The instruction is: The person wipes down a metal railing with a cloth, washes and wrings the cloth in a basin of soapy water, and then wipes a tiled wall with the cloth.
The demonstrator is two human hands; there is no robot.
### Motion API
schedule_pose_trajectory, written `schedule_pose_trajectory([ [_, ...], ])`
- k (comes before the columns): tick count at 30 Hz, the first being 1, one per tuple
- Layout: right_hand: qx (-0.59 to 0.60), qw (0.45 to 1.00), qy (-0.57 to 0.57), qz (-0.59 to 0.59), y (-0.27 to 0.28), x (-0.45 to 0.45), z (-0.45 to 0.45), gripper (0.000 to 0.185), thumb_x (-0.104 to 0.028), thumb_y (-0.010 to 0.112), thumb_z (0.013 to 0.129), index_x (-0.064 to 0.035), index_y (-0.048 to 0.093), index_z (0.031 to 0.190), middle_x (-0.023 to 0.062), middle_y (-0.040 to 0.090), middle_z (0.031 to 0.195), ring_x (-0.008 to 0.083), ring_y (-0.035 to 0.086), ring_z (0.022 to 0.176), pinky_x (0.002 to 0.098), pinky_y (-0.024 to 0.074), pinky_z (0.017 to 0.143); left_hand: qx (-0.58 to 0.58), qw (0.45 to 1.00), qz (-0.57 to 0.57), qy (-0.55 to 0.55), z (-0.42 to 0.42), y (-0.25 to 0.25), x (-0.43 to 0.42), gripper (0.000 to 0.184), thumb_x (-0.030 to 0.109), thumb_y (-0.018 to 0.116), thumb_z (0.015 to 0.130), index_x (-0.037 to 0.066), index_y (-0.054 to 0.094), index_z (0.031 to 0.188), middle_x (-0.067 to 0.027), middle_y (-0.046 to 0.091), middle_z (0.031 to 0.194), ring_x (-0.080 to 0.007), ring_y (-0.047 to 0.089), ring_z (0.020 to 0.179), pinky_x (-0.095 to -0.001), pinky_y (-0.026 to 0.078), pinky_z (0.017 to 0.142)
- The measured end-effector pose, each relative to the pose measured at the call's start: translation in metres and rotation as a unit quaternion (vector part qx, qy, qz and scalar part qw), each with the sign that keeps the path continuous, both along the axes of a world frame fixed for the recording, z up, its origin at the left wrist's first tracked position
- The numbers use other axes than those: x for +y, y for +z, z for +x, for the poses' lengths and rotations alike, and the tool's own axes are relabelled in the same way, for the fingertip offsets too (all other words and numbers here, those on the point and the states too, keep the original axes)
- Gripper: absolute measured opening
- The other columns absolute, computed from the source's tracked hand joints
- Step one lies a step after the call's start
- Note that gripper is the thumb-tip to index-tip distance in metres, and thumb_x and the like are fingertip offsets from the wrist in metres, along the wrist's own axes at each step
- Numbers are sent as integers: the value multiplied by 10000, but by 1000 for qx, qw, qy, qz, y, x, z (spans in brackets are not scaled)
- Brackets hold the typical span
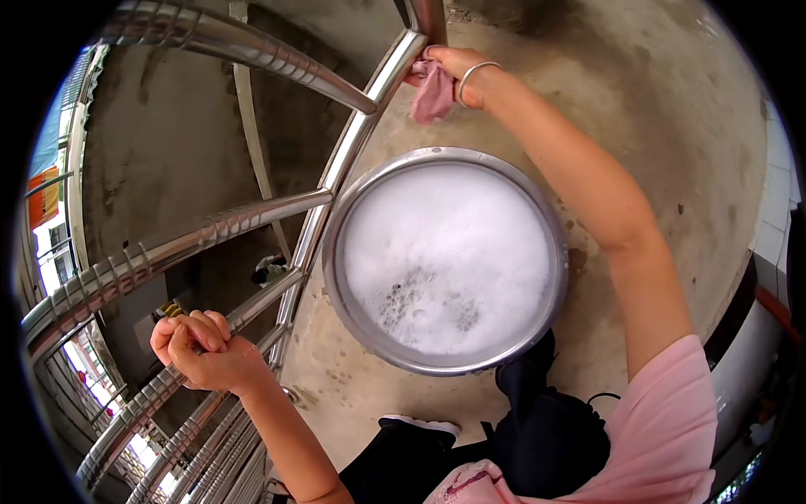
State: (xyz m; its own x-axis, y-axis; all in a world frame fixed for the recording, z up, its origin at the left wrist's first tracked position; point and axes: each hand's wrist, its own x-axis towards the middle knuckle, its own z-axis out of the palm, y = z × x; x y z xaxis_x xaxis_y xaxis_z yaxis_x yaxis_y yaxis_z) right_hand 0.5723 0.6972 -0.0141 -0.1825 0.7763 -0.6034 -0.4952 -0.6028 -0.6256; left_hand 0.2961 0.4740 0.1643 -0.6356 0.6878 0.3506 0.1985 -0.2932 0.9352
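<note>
My right hand [453, 71], with a bangle at its wrist, is closed on a wet-looking pink cloth [434, 94]. It presses the cloth at the upper end of the railing's bottom rail [357, 130], beside a corner post. Lower on the left, my left hand [201, 349] is closed, its fingers curled round one of the metal railing bars [262, 300]. Between my arms a round metal basin [561, 244] stands on the floor. White suds [445, 227] cover the water in it, with a thinner greyish patch near the front.
The concrete floor [672, 109] has wet spots around the basin. Several shiny bars with wire-like coils, such as this upper one [243, 55], run along the left, with a lower level visible between them. My shoe [424, 426] is close to the basin's front.
</note>
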Motion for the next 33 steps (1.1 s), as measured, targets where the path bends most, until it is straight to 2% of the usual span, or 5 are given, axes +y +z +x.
schedule_pose_trajectory([
  [21, 4, 987, -16, -162, -136, 60, -10, 192, -150, 626, 872, 14, 626, 973, 117, 655, 924, 200, 647, 862, 304, 534, 677, -3, 999, -4, -39, -10, -4, -7, 134, 30, 385, 869, 35, 519, 867, 0, 352, 491, -71, 275, 414, -217, 258, 400],
  [25, -401, 906, 55, -120, -131, 53, 18, 301, -193, 631, 824, 9, 665, 1045, 154, 687, 1036, 238, 681, 818, 341, 529, 710, -10, 999, -4, -31, -9, -5, -7, 128, 32, 392, 872, 34, 520, 868, -2, 356, 493, -72, 276, 417, -218, 255, 399],
  [27, -645, 729, 214, 89, -96, 49, 38, 182, -111, 639, 786, -18, 666, 941, 137, 682, 876, 183, 651, 732, 306, 529, 663, -5, 999, 1, -35, -8, -5, -7, 116, 39, 403, 879, 35, 518, 865, -5, 358, 500, -76, 272, 417, -219, 251, 396],
  [31, -650, 723, 195, 134, -51, 50, 52, 212, -139, 632, 787, -67, 675, 981, 117, 696, 908, 213, 659, 751, 322, 524, 719, -5, 999, -3, -36, -8, -6, -7, 108, 48, 411, 886, 39, 516, 861, -3, 354, 505, -78, 264, 416, -219, 247, 391],
  [33, -527, 823, 121, 171, -69, 66, 61, 213, -119, 600, 792, -66, 671, 986, 100, 698, 872, 236, 660, 756, 321, 524, 718, 6, 1000, 1, -12, -6, -6, -7, 109, 53, 412, 888, 43, 518, 863, 1, 350, 507, -77, 254, 415, -219, 242, 388],
])
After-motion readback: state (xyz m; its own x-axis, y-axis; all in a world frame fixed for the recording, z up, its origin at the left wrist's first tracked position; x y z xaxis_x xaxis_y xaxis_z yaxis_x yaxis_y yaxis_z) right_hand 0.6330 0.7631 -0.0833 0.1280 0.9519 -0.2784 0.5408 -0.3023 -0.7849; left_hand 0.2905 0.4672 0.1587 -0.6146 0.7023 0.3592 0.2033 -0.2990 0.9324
